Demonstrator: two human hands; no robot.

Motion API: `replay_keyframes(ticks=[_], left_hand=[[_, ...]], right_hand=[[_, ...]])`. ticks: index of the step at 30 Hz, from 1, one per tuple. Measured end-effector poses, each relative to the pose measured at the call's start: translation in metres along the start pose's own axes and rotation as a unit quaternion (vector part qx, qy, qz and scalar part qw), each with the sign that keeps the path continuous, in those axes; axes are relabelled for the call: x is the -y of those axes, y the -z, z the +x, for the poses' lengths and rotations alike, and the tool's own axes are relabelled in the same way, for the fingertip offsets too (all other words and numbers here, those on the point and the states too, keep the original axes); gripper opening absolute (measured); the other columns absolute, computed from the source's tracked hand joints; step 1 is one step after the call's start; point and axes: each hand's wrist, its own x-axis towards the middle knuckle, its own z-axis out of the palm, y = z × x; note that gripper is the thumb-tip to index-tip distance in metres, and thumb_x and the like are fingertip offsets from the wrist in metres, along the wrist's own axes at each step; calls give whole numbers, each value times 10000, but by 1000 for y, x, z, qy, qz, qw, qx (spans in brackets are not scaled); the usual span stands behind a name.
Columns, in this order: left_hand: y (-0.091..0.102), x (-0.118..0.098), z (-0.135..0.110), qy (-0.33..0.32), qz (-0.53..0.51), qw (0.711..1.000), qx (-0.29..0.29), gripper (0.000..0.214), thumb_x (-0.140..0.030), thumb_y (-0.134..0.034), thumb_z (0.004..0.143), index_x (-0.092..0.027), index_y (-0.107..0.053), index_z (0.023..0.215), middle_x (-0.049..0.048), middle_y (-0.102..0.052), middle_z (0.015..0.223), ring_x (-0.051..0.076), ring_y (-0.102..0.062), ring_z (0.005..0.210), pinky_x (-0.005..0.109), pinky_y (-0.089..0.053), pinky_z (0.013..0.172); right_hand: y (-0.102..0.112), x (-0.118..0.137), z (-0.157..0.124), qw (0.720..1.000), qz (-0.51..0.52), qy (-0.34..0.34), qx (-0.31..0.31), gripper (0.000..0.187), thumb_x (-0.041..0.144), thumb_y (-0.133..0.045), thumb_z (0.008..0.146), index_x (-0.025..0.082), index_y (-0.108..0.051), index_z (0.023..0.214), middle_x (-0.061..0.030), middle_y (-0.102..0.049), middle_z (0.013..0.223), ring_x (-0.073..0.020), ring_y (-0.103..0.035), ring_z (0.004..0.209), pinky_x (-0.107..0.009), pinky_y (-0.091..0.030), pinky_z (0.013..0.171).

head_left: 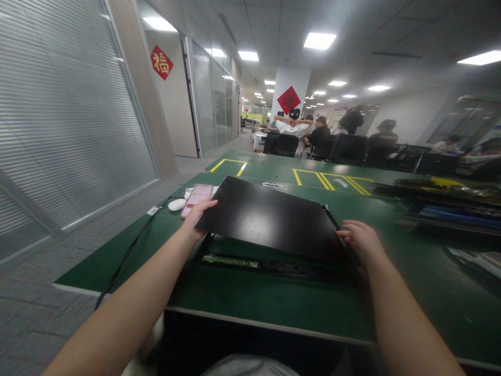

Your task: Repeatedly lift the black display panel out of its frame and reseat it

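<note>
A flat black panel [270,216] is held tilted above the green table [274,303], its near edge lifted. My left hand [198,214] grips its left edge, thumb on top. My right hand [360,237] holds its right edge with curled fingers. Under the raised panel lies a black frame with a narrow green circuit strip [230,260] along its near side.
A pink phone [197,198] and a white mouse [177,204] lie at the table's left, with a black cable [129,250] running off the edge. Stacked panels and parts [442,203] fill the right side. Several seated people [313,133] are beyond the far table. Yellow marked boxes [332,180] lie ahead.
</note>
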Motion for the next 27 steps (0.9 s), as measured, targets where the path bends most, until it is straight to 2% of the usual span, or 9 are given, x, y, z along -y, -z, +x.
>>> replay_keyframes(ticks=[6,12,22,27], left_hand=[[5,3,4,6,21,1000,11,407,-141,-673,679,-132,-701,1085,76,-772,855,232,-731,743,294,-577,659],[10,4,7,-6,24,999,28,372,-151,-702,682,-137,-717,1053,82,-774,879,230,-733,742,285,-574,647],[3,8,3,0,43,999,30,522,-146,-731,646,-111,-691,1166,103,-774,905,232,-731,736,289,-562,649],[1,10,3,8,47,999,20,522,-135,-729,639,-114,-697,1160,99,-777,875,229,-728,708,283,-553,626]], right_hand=[[-2,-6,3,1000,-19,18,-11,228,215,-597,679,142,-655,887,-92,-679,607,-176,-595,526,-248,-365,475],[0,-15,11,999,-17,38,-10,250,271,-644,668,144,-649,884,-88,-674,590,-183,-594,498,-259,-393,464],[6,-21,19,997,-63,43,-29,173,251,-612,701,176,-637,855,-70,-686,600,-194,-630,563,-270,-434,508],[10,-20,18,994,-100,32,-35,185,266,-608,691,178,-633,853,-78,-704,634,-200,-618,574,-293,-441,539]])
